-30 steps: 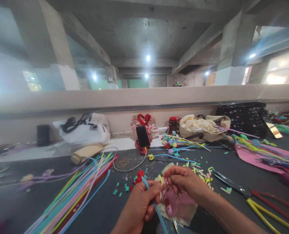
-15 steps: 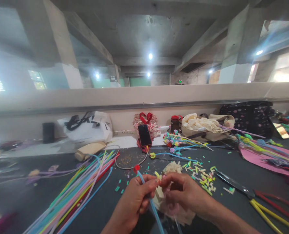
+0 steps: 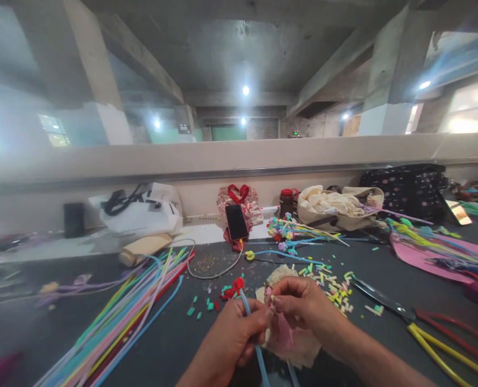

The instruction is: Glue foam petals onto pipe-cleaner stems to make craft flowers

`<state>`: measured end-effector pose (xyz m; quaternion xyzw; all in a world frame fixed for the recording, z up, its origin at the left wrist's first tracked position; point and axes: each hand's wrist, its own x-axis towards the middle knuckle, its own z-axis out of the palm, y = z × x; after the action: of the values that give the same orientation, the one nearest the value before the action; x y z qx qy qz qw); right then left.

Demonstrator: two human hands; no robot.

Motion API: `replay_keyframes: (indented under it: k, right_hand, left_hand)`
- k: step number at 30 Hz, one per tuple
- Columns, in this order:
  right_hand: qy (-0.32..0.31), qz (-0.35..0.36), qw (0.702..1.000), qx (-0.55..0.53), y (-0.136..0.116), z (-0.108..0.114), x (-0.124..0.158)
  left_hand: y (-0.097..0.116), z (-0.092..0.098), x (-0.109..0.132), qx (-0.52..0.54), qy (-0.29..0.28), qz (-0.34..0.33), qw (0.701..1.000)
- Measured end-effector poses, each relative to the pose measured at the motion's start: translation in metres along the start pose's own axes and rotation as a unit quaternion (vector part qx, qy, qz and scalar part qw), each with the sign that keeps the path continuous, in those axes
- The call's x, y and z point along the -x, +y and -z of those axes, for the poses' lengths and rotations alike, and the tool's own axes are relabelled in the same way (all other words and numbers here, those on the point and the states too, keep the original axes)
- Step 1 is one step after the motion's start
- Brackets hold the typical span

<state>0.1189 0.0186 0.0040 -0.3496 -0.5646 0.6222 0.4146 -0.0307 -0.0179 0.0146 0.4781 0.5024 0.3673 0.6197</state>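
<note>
A light blue pipe cleaner (image 3: 261, 365) slants through my left hand (image 3: 236, 336), which is closed around it. Just past its upper end is a red fuzzy piece (image 3: 237, 285); I cannot tell if the two are joined. My right hand (image 3: 309, 309) is pinched close to the left fingertips, on something small and pale that is too blurred to name. Under both hands lies a crumpled beige and pink cloth or paper (image 3: 299, 346). Small cut bits (image 3: 337, 287) in yellow, white and green are scattered to the right.
Loose coloured pipe cleaners (image 3: 121, 322) lie at left. Large scissors (image 3: 404, 314) with red and yellow handles rest at right. Behind are a phone (image 3: 236, 222) on a cable, a red-lidded bottle (image 3: 287, 204), a bunch of small flowers (image 3: 283, 231) and bags along the wall.
The view has shifted slightly. More red shows near the blue pipe cleaner's upper end, with red bits on the table. The yellow piece that stood at my left fingertips is no longer visible there.
</note>
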Motion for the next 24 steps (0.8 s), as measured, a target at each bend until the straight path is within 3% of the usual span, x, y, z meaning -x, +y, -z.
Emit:
replay_keyframes:
  k: [7, 13, 17, 24]
  right_hand:
    - [0.005, -0.031, 0.995, -0.092, 0.009, -0.005, -0.002]
    - [0.016, -0.027, 0.998, -0.061, 0.003, 0.006, -0.004]
    - [0.025, -0.031, 0.998, -0.058, 0.001, 0.009, -0.005]
    - [-0.017, -0.051, 0.995, -0.086, 0.005, 0.001, -0.001]
  left_hand:
    - [-0.003, -0.004, -0.003, -0.002, 0.009, -0.002, 1.000]
    - [0.002, -0.004, 0.001, 0.035, -0.019, -0.029, 0.999]
    - [0.000, -0.007, 0.002, 0.053, 0.028, -0.045, 0.997]
    - [-0.003, -0.009, -0.002, 0.056, 0.095, -0.071, 0.991]
